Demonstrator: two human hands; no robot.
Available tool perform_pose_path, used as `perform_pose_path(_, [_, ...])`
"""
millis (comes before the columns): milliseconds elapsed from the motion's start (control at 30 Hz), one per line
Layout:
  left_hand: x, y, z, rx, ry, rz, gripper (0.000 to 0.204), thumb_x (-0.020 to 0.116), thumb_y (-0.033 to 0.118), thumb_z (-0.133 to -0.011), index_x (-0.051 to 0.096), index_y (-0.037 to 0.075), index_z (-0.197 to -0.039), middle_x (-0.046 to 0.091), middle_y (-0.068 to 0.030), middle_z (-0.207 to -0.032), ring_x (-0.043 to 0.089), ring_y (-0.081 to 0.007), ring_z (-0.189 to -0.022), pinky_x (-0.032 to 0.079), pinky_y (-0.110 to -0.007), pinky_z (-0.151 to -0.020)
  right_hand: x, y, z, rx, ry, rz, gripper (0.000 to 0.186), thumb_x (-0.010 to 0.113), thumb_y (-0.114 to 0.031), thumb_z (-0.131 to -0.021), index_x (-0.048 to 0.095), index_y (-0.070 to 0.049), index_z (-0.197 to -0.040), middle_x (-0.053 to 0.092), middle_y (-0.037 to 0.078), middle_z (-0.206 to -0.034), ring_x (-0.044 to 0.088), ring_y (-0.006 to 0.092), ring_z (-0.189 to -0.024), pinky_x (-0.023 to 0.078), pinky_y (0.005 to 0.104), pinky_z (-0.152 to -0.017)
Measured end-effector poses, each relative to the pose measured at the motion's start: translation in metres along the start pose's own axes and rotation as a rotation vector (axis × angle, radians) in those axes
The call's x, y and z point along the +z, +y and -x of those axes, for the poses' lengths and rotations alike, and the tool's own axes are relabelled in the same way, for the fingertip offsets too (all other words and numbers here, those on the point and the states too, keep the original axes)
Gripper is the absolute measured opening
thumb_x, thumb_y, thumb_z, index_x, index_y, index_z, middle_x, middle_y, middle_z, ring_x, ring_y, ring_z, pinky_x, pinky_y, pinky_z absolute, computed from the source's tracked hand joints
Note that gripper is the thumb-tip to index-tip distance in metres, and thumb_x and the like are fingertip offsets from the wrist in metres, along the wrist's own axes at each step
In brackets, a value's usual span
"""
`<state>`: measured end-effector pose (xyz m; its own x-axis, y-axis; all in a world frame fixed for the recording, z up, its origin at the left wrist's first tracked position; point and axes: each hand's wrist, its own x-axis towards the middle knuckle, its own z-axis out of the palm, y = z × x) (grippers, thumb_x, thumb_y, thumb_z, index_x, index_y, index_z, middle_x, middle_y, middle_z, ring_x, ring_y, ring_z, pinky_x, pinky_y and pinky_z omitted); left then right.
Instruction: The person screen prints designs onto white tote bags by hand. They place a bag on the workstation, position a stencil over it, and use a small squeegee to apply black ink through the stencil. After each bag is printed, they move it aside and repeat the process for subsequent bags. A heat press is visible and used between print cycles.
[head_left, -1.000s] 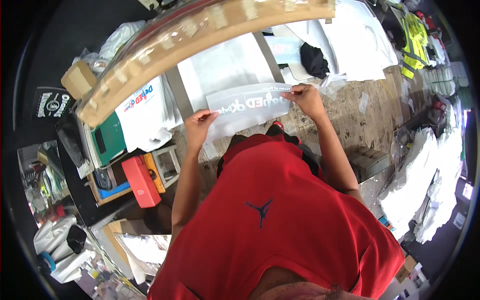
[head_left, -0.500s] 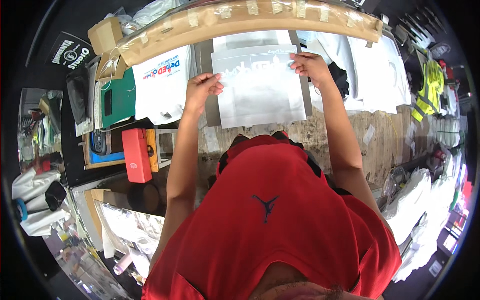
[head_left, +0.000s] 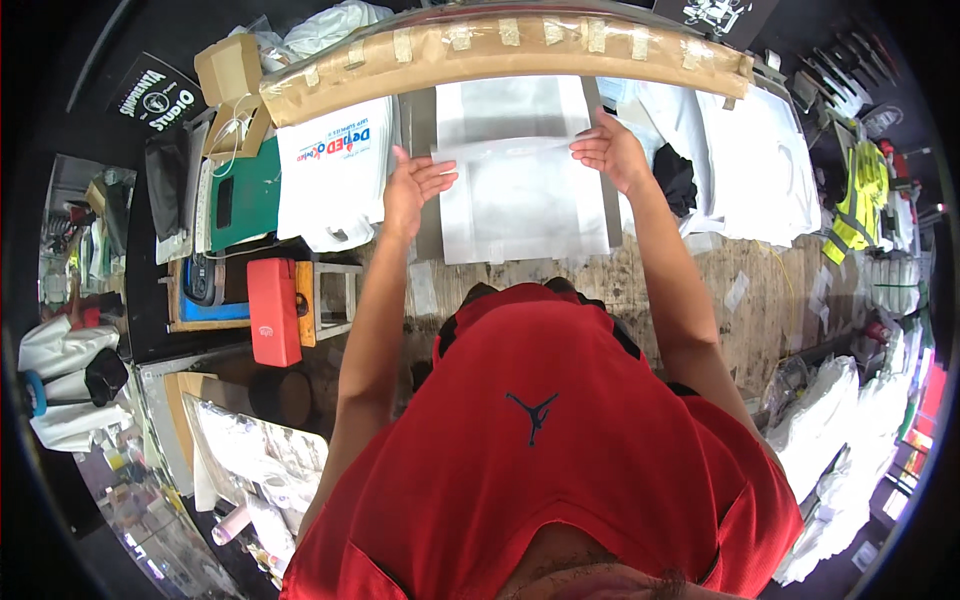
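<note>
I see the left hand (head_left: 418, 188) and the right hand (head_left: 614, 156) well apart, near the far corners of a see-through sheet (head_left: 515, 212). Both hands look open, with fingers spread; I can't tell if the tips touch the sheet. It lies between the hands and back toward the person, over a white piece (head_left: 510, 100) on a grey board (head_left: 421, 120). To me, this looks like the part where the sheet gets set down straight. The next move seems to call for soft, flat hands, as its far edge looks bent. Past the left hand is a printed bag (head_left: 335, 190); past the right, a black cloth (head_left: 675, 180).
</note>
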<state>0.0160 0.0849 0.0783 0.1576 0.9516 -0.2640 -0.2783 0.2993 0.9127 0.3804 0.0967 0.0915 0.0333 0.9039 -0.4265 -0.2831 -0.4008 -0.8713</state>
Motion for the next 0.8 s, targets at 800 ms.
perform_pose_path(800, [-0.066, 0.003, 0.051, 0.505, 0.708, -0.060, 0.016, 0.056, 0.014, -0.095, 0.061, 0.004, -0.106, 0.063, -0.0058, -0.095, 0.057, -0.0140, -0.083, 0.046, -0.030, -0.075, -0.002, 0.083, -0.023, -0.452, 0.316, 0.860, 0.015, 0.069, -0.013, -0.082, 0.073, -0.008, -0.095, 0.073, 0.016, -0.086, 0.072, 0.0307, -0.085, 0.056, 0.0365, -0.079])
